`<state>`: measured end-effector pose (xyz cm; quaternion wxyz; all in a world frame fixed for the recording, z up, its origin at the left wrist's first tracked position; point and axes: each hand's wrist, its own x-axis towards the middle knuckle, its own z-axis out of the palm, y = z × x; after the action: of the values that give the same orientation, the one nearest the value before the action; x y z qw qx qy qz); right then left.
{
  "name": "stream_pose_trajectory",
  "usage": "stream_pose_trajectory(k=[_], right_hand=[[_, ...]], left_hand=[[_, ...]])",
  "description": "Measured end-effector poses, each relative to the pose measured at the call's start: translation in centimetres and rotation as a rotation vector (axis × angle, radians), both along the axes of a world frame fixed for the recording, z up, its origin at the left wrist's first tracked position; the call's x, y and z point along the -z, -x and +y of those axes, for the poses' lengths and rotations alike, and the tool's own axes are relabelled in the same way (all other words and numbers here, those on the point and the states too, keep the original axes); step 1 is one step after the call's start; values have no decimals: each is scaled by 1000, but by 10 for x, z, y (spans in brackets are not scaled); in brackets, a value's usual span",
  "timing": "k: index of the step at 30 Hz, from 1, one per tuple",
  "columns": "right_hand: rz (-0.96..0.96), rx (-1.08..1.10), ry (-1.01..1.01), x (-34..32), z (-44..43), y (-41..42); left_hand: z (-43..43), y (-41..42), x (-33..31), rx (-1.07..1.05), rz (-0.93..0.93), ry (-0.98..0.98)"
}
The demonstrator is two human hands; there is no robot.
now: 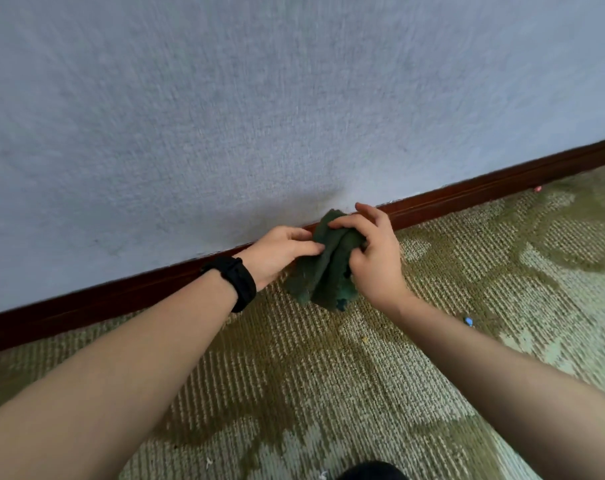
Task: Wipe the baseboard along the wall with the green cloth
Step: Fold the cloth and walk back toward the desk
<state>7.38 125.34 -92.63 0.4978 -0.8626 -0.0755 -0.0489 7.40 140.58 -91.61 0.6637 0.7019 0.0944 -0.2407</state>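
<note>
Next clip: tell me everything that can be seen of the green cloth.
The green cloth is dark green, thick and fuzzy like terry. It is bunched into lengthwise folds, with a paler, ragged lower edge. It sits in front of the baseboard; whether it touches it cannot be told. The left hand pinches its left side. The right hand grips its right side, fingers curled over the top. Its lower end hangs above the carpet.
</note>
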Motion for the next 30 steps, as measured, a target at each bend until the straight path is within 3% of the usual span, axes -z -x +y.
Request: stream_pose_trajectory(k=[3, 7, 11, 15, 19, 30], right_hand=[[32, 22, -22, -14, 8, -1], [140, -14, -220, -46, 8, -8], [497, -134, -494, -91, -10, -2], [811, -80, -722, -133, -44, 6], [786, 29, -704, -166, -67, 14], [605, 278, -932, -309, -116, 16]], left_hand=[[5, -4, -21, 29, -21, -47], [6, -17, -54, 91, -58, -75], [-5, -21, -97, 221, -72, -148], [-27, -22, -133, 351, -88, -277], [-52, -23, -174, 432, -59, -277], [-117, -42, -323, 523, -137, -313]])
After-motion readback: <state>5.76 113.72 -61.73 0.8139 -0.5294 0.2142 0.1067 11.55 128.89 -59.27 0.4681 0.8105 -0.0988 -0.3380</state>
